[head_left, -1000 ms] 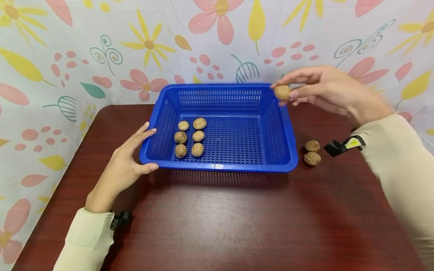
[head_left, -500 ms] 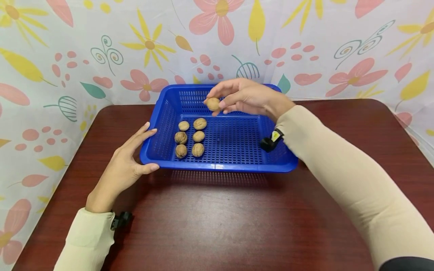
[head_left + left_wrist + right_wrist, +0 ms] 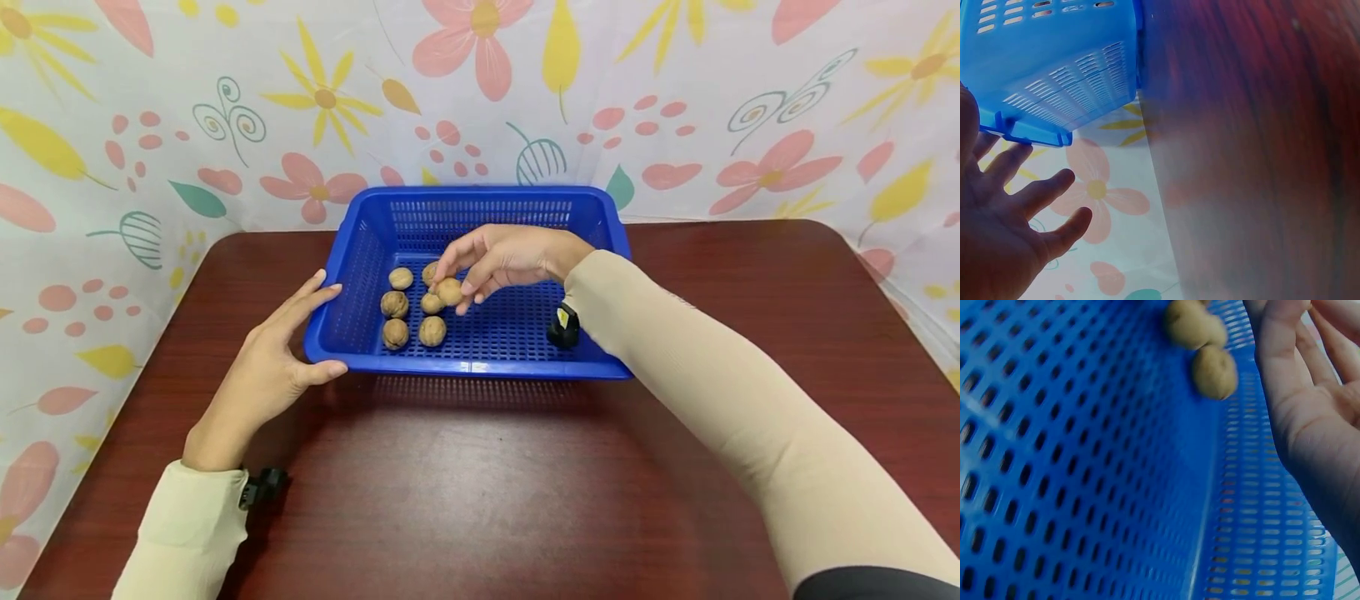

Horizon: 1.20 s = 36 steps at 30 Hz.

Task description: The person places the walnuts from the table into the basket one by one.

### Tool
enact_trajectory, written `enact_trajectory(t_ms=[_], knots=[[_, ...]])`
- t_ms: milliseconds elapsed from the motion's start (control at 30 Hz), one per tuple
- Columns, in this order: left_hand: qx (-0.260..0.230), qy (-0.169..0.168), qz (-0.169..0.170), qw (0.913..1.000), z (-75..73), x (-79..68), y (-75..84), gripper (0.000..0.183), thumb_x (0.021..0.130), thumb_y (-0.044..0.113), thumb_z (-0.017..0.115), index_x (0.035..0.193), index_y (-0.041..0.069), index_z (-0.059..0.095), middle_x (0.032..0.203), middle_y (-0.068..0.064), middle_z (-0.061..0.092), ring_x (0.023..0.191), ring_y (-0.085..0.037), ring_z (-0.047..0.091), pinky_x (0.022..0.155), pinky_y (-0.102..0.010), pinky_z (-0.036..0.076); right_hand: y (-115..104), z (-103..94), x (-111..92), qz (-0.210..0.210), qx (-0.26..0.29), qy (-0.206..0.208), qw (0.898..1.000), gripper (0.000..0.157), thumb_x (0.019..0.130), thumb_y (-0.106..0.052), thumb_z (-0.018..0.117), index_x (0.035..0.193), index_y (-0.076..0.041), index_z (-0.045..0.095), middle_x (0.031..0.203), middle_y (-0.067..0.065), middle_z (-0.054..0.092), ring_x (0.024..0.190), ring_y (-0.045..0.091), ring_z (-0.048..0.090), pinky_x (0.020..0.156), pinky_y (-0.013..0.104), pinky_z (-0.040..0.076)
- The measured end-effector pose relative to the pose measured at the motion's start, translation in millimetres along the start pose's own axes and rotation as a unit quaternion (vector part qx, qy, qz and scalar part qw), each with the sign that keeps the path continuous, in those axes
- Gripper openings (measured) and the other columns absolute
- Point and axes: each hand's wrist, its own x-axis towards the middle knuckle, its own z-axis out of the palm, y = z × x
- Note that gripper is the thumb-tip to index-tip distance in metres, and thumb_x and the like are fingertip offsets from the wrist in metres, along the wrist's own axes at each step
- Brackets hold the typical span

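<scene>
In the head view my right hand (image 3: 517, 254) pinches a pale walnut (image 3: 450, 291) between thumb and fingertips, inside the blue plastic basket (image 3: 468, 367). The held nut hangs in front of the rear part of a double row of walnuts (image 3: 432, 332) at the basket's left side, partly covering some. Whether it touches them I cannot tell. My left hand (image 3: 258, 375) rests its thumb and fingertips on the basket's left front corner; in the left wrist view its other fingers (image 3: 1069, 231) spread loosely below the rim. Walnuts (image 3: 1215, 372) also show in the right wrist view.
A dark reddish-brown table (image 3: 465, 500) carries the basket. Behind it hangs a white cloth (image 3: 480, 125) printed with flowers and leaves. My right forearm (image 3: 720, 392) crosses over the basket's right front corner and hides the table beneath it.
My right hand has carried the walnut leftward from the basket's right rim, then down toward the nuts inside. Two walnuts on the table at right are now hidden by the forearm. My left hand stays put.
</scene>
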Motion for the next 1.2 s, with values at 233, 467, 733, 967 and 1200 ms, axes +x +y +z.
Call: enact_trajectory(t_ms=[233,467,733,967,1200], knots=[[0.000,0.000,-0.002,1.0000,0.0,-0.5,1.4,0.091,0.080,0.039,0.092,0.159,0.027,0.047,0.173,0.005,0.031,0.151,-0.039,0.043,0.105,-0.060,0.048,8.4,-2.7,3.5,0.062,-0.029,-0.018,0.997,0.027,0.093,0.007,0.068,0.114,-0.007,0.074,0.142,0.013,0.063,0.098,0.033,0.076,0.075,0.031,0.058],[-0.004,-0.002,-0.003,1.0000,0.7,-0.9,1.1,0.090,0.081,0.039,0.091,0.159,0.026,0.047,0.173,0.003,0.030,0.151,-0.042,0.042,0.105,-0.064,0.048,14.3,-3.2,8.1,0.117,-0.053,-0.029,0.991,0.027,0.093,0.010,0.066,0.115,-0.003,0.073,0.123,0.011,0.071,0.101,0.036,0.075,0.079,0.033,0.058],[-0.008,-0.003,-0.002,1.0000,0.7,-1.1,2.4,0.090,0.082,0.039,0.090,0.160,0.025,0.046,0.174,0.002,0.029,0.150,-0.044,0.043,0.104,-0.064,0.050,18.1,0.8,10.2,0.159,-0.079,-0.034,0.984,0.030,0.093,0.013,0.062,0.117,-0.002,0.072,0.131,0.012,0.070,0.098,0.032,0.076,0.093,0.042,0.061],[-0.008,-0.003,-0.004,1.0000,0.3,-1.6,2.4,0.090,0.082,0.040,0.090,0.160,0.026,0.046,0.174,0.003,0.028,0.150,-0.045,0.042,0.103,-0.065,0.050,19.3,2.2,12.0,0.161,-0.100,-0.032,0.981,0.032,0.094,0.012,0.060,0.119,-0.002,0.073,0.135,0.012,0.069,0.099,0.031,0.076,0.091,0.040,0.062],[-0.004,-0.004,-0.004,1.0000,0.8,-1.6,2.2,0.090,0.082,0.040,0.090,0.160,0.027,0.046,0.174,0.004,0.029,0.149,-0.043,0.044,0.101,-0.062,0.051,20.5,3.1,12.7,0.161,-0.118,-0.025,0.980,0.032,0.095,0.010,0.060,0.122,-0.003,0.073,0.137,0.010,0.068,0.101,0.033,0.077,0.086,0.037,0.062]])
